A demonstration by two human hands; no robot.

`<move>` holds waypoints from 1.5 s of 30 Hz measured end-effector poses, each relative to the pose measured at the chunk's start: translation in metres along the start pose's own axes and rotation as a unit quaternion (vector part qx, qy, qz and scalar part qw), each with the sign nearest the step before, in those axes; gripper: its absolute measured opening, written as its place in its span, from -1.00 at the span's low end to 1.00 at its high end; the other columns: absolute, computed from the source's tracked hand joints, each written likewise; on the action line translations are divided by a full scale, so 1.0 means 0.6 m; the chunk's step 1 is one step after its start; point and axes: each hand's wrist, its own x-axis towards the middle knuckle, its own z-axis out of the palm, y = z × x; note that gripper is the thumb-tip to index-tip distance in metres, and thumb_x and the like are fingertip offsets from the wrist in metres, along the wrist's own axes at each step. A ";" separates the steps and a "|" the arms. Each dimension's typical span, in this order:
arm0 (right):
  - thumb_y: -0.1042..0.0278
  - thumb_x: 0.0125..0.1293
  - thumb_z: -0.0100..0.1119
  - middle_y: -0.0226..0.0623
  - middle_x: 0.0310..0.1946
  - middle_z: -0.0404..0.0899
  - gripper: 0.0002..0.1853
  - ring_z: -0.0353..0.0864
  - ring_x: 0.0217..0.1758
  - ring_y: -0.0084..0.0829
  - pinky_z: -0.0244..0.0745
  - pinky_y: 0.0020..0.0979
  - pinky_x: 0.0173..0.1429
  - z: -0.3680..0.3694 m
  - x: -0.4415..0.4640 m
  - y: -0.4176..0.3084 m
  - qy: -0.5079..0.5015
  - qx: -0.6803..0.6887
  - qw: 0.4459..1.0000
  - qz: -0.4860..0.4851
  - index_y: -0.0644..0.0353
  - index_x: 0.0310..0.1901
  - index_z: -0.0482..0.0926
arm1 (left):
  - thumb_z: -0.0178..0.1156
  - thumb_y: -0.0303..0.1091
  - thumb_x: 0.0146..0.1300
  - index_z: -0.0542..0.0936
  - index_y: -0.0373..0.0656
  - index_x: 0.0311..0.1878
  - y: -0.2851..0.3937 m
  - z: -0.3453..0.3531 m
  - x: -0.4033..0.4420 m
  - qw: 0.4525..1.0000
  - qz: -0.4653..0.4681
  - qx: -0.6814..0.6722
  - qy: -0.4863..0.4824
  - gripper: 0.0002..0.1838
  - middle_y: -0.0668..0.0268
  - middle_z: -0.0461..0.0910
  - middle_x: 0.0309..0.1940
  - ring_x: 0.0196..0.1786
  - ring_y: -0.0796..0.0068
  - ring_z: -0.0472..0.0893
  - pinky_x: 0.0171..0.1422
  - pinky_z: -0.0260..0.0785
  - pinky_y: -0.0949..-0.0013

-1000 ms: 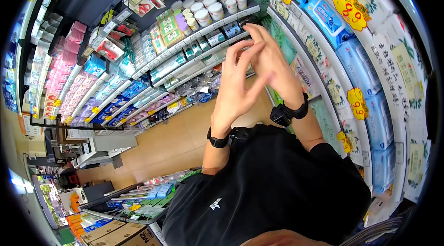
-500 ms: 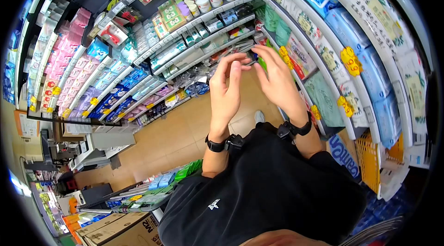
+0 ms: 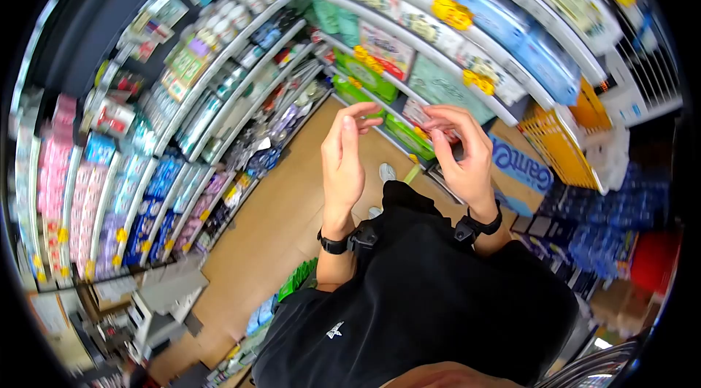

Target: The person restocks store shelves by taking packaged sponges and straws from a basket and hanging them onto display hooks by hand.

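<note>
Bare left hand (image 3: 345,165): raised in front of black fabric shirt (image 3: 431,293), fingers curved, unclenched | bare right hand (image 3: 469,163): raised in front of shirt, fingers loosely bent, unclenched

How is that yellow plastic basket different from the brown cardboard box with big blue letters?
The yellow plastic basket has a slotted side, but the brown cardboard box with big blue letters shows a solid one. In the picture, the box looks closer to the right hand than the basket does. Both are alike in that neither is being held.
</note>
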 end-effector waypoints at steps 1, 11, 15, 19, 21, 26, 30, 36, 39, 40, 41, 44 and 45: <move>0.72 0.33 0.15 -0.13 0.02 0.66 -0.70 0.73 -0.09 -0.39 0.60 -0.39 -0.02 -0.016 -0.016 0.004 0.029 0.016 0.999 -0.007 0.34 0.08 0.61 | -0.33 0.01 0.69 0.58 -0.33 0.17 0.001 0.011 -0.004 1.000 -0.001 -0.008 -0.023 -0.39 0.10 0.69 0.06 0.07 0.28 0.69 0.19 0.43 0.27; 0.70 0.37 0.12 -0.13 -0.02 0.67 -0.81 0.70 -0.16 -0.45 0.56 -0.45 -0.05 -0.177 -0.131 0.015 0.234 -0.025 0.971 0.040 0.39 -0.02 0.59 | -0.56 0.16 0.66 0.59 -0.32 0.12 -0.003 0.187 -0.014 0.967 0.013 -0.017 -0.254 -0.19 0.12 0.72 -0.03 0.04 0.30 0.67 0.22 0.38 0.25; 0.68 0.39 0.11 -0.14 -0.02 0.67 -0.81 0.70 -0.16 -0.44 0.57 -0.44 0.00 -0.258 -0.183 0.024 0.305 -0.047 0.948 0.076 0.39 0.00 0.58 | -0.53 0.13 0.67 0.59 -0.32 0.12 -0.001 0.292 -0.020 0.935 0.018 -0.026 -0.354 -0.23 0.13 0.72 -0.02 0.04 0.31 0.67 0.22 0.38 0.27; 0.65 0.41 0.11 -0.16 -0.04 0.69 -0.81 0.70 -0.15 -0.45 0.57 -0.43 0.00 -0.349 -0.230 0.047 0.364 -0.075 0.924 0.089 0.39 0.02 0.58 | -0.27 -0.08 0.68 0.62 -0.35 0.08 -0.006 0.412 -0.034 0.910 -0.004 -0.070 -0.409 -0.45 0.14 0.73 -0.07 -0.02 0.32 0.66 0.13 0.44 0.28; 0.62 0.41 0.12 -0.18 -0.07 0.70 -0.80 0.70 -0.15 -0.47 0.57 -0.43 0.00 -0.399 -0.250 0.062 0.391 -0.099 0.909 0.108 0.38 0.02 0.58 | -0.22 -0.04 0.67 0.62 -0.34 0.07 -0.009 0.475 -0.037 0.899 -0.004 -0.033 -0.436 -0.45 0.15 0.73 -0.09 -0.05 0.34 0.67 0.12 0.44 0.30; 0.56 0.42 0.13 -0.17 -0.07 0.70 -0.77 0.72 -0.10 -0.45 0.57 -0.45 0.02 -0.527 -0.284 0.106 0.436 -0.130 0.876 0.160 0.33 0.07 0.57 | -0.15 -0.06 0.66 0.59 -0.31 0.12 -0.023 0.623 -0.048 0.881 0.007 -0.031 -0.471 -0.51 0.14 0.71 -0.04 -0.04 0.37 0.68 0.11 0.44 0.33; 0.58 0.45 0.08 -0.19 0.00 0.69 -0.69 0.68 0.04 -0.45 0.53 -0.42 0.18 -0.622 -0.299 0.159 0.443 -0.183 0.857 0.190 0.31 0.19 0.52 | -0.14 -0.07 0.66 0.47 -0.19 0.39 -0.028 0.727 -0.061 0.877 0.032 -0.032 -0.478 -0.51 0.12 0.69 0.11 0.06 0.33 0.69 0.15 0.45 0.32; 0.50 0.39 0.13 0.09 0.35 0.44 -0.57 0.51 0.36 -0.01 0.43 -0.20 0.40 -0.722 -0.298 0.244 0.396 -0.339 0.824 0.221 0.19 0.29 0.55 | -0.20 0.02 0.67 0.29 -0.08 0.57 -0.051 0.847 -0.078 0.863 0.016 -0.010 -0.506 -0.42 0.09 0.55 0.34 0.27 0.24 0.62 0.34 0.37 0.29; 0.48 0.39 0.14 0.24 0.53 0.13 -0.53 0.29 0.52 0.19 0.33 -0.09 0.50 -0.756 -0.298 0.297 0.362 -0.358 0.823 0.251 0.12 0.34 0.54 | -0.19 0.03 0.66 0.10 -0.08 0.64 -0.069 0.878 -0.078 0.859 0.025 -0.009 -0.511 -0.36 0.03 0.52 0.36 0.26 0.22 0.63 0.35 0.37 0.28; 0.47 0.39 0.16 0.26 0.51 0.17 -0.53 0.31 0.51 0.20 0.33 -0.08 0.51 -0.764 -0.295 0.309 0.357 -0.366 0.823 0.248 0.16 0.33 0.54 | -0.19 0.04 0.66 -0.01 -0.10 0.65 -0.071 0.885 -0.079 0.871 0.014 -0.013 -0.491 -0.32 0.02 0.51 0.36 0.25 0.21 0.63 0.35 0.37 0.27; 0.46 0.38 0.17 0.28 0.49 0.21 -0.53 0.33 0.49 0.22 0.33 -0.08 0.51 -0.772 -0.292 0.318 0.352 -0.374 0.822 0.246 0.19 0.33 0.53 | -0.19 0.05 0.66 -0.11 -0.13 0.66 -0.072 0.892 -0.078 0.882 0.002 -0.018 -0.472 -0.28 0.01 0.50 0.37 0.24 0.20 0.64 0.36 0.37 0.27; 0.45 0.37 0.19 0.27 0.45 0.28 -0.52 0.35 0.47 0.22 0.32 -0.09 0.51 -0.789 -0.289 0.337 0.338 -0.370 0.825 0.261 0.27 0.32 0.52 | -0.12 -0.09 0.66 -0.28 -0.14 0.65 -0.081 0.911 -0.067 0.882 -0.020 -0.020 -0.471 -0.23 -0.02 0.45 0.40 0.22 0.16 0.66 0.30 0.45 0.27; 0.45 0.37 0.19 0.27 0.45 0.28 -0.52 0.35 0.47 0.22 0.32 -0.09 0.51 -0.793 -0.288 0.338 0.336 -0.369 0.826 0.262 0.27 0.32 0.52 | -0.12 -0.09 0.66 -0.28 -0.14 0.65 -0.081 0.915 -0.067 0.883 -0.021 -0.020 -0.469 -0.23 -0.02 0.45 0.40 0.22 0.16 0.66 0.30 0.45 0.27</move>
